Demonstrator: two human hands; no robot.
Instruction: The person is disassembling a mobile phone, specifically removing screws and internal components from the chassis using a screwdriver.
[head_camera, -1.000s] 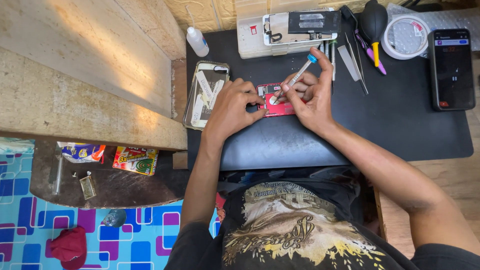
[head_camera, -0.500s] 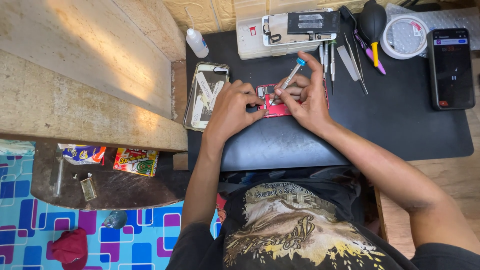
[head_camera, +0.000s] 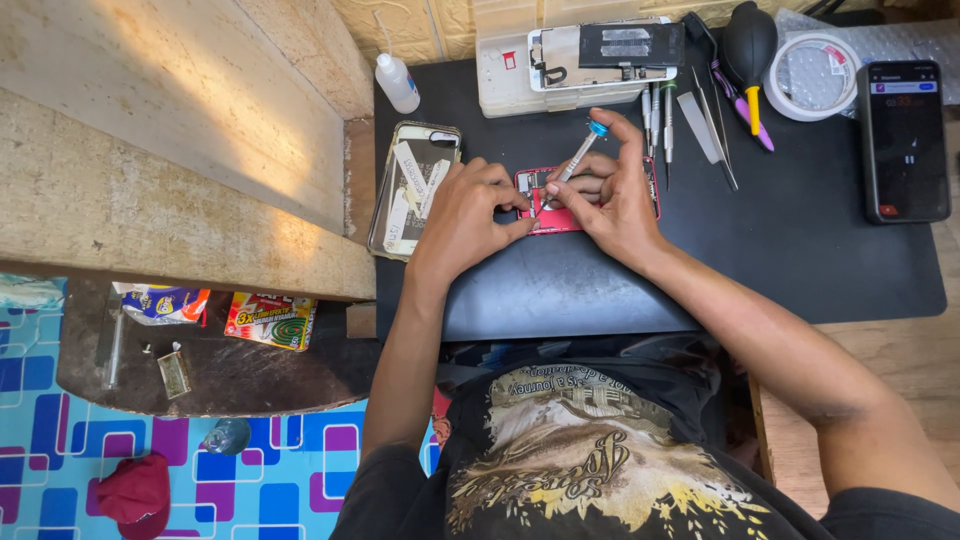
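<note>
Red and opened up, the phone (head_camera: 560, 215) lies mid-mat (head_camera: 780, 260), long axis across the table, mostly hidden under both hands. The left hand (head_camera: 465, 215) pinches its near-left edge, pinning it. The right hand (head_camera: 615, 195) grips a screwdriver (head_camera: 575, 160), index fingertip on the blue cap, shaft slanting down-left with the tip at the phone's insides (tip contact too small to confirm). This looks like a screw-working step; the next move calls for steady downward pressure while twisting, phone kept from sliding.
</note>
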